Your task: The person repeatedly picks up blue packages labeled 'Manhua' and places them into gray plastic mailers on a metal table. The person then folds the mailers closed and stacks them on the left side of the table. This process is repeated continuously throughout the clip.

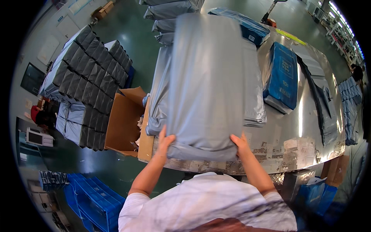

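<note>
Left hand [165,142] and right hand [242,146] grip a grey bagged package [206,92] (blurry) above the table [282,125], bagging seemingly done, setting it down apparently pending.

My feed blurs the bag [206,89], which hides parts of the left hand [164,144] and right hand [242,145]. The stack [169,11] at 12 o'clock is cropped; equipment [335,35] at 2 is too small to tell.

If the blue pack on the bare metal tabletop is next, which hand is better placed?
Probably the right hand, nearer the blue pack: it holds the grey bag by its near right corner. The left hand holds the near left corner, with the bag in between. Both are occupied.
</note>
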{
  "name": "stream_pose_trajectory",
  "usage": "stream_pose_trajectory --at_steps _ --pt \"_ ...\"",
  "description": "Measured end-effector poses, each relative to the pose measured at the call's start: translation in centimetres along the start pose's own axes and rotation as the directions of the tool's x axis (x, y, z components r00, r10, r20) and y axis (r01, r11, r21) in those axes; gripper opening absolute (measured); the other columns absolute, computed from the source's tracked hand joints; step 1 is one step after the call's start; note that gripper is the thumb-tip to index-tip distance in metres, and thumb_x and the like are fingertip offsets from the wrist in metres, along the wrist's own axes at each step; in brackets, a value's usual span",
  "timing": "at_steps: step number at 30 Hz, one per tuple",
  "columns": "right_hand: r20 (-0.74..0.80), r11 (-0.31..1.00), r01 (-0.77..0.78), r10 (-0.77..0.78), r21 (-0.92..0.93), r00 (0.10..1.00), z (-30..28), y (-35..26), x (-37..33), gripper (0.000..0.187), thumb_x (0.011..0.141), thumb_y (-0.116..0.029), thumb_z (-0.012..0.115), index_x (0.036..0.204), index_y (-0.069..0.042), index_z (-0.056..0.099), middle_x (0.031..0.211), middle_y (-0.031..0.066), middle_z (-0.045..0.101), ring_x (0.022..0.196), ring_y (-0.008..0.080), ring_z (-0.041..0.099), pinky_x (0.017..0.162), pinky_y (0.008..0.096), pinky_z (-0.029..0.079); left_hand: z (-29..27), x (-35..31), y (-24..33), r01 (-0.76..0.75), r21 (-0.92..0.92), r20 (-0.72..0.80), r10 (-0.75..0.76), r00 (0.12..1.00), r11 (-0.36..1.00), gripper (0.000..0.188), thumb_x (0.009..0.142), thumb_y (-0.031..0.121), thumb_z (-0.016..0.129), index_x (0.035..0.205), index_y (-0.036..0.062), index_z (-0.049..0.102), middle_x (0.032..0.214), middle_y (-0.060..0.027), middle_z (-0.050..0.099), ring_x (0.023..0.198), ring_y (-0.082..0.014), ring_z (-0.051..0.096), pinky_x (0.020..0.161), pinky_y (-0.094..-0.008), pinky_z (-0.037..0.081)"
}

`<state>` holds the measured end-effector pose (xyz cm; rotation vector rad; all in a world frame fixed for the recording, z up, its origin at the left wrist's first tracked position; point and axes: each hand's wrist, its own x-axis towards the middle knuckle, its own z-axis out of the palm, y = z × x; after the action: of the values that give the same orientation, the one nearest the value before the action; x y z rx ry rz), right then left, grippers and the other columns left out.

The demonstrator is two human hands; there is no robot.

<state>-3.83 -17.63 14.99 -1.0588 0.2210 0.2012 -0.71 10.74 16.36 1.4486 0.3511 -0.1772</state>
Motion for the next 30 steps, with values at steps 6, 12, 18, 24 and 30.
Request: stream_pose_trajectory --at_steps 6,12,18,24,30 --pt "0.181 0.973 0.113 -0.076 -0.204 0.981 6.7 5.5 11.7 0.075 0.083 -0.027 0.053 0.139 -0.005 0.007 0.136 0.0143 0.027 0.123 0.0214 0.031 0.099 0.034 0.029 -10.1 10.5 -1.9 0.251 -0.398 0.104 -0.229 0.968 0.882 0.045 0.076 0.029 0.058 0.11 0.0001 0.049 0.099 -0.0131 0.057 0.088 -0.0243 0.057 0.077 -0.0343 0.048" --pt "0.268 0.932 -0.299 0.24 0.207 0.933 6.0 8.1 15.0 0.078 0.086 -0.052 0.04 0.139 -0.005 0.005 0.142 0.0092 0.018 0.126 0.0235 0.026 0.102 0.035 0.027 -13.0 13.9 -5.9 -0.173 -0.109 0.077 0.182 0.98 0.979 0.054 0.088 0.045 0.032 0.126 0.0071 0.039 0.125 -0.0092 0.042 0.115 -0.0214 0.04 0.097 -0.0335 0.031" --pt "0.012 0.996 -0.051 0.052 -0.07 0.999 12.0 13.2 18.9 0.082 0.085 -0.054 0.037 0.136 0.003 0.009 0.143 0.0172 0.014 0.131 0.0257 0.016 0.107 0.0319 0.013 -15.0 14.8 -5.7 -0.13 -0.323 0.003 0.138 0.99 0.937 0.041 0.092 0.043 0.028 0.104 0.0119 0.052 0.101 -0.0021 0.056 0.096 -0.0163 0.053 0.083 -0.0339 0.045" --pt "0.225 0.909 -0.313 0.377 -0.276 0.898 9.5 6.0 14.8 0.08 0.084 -0.059 0.037 0.14 -0.01 0.008 0.143 0.0123 0.016 0.132 0.024 0.016 0.103 0.038 0.024 -23.8 17.9 -14.1 0.001 -0.37 0.03 0.011 1.0 0.929 0.045 0.086 0.026 0.048 0.125 0.0042 0.041 0.121 -0.013 0.048 0.109 -0.0294 0.047 0.088 -0.0417 0.044" --pt "-0.503 0.225 -0.462 -0.185 -0.858 0.844 -20.1 -0.7 -2.0 0.043 0.072 -0.024 0.064 0.111 -0.009 0.056 0.103 0.0125 0.06 0.088 0.0278 0.059 0.074 0.0379 0.047 -16.3 6.5 -18.7 0.018 0.686 -0.191 0.156 0.969 0.727 0.019 0.089 0.02 0.043 0.091 0.004 0.053 0.071 -0.0048 0.051 0.063 -0.011 0.048 0.054 -0.0211 0.038"
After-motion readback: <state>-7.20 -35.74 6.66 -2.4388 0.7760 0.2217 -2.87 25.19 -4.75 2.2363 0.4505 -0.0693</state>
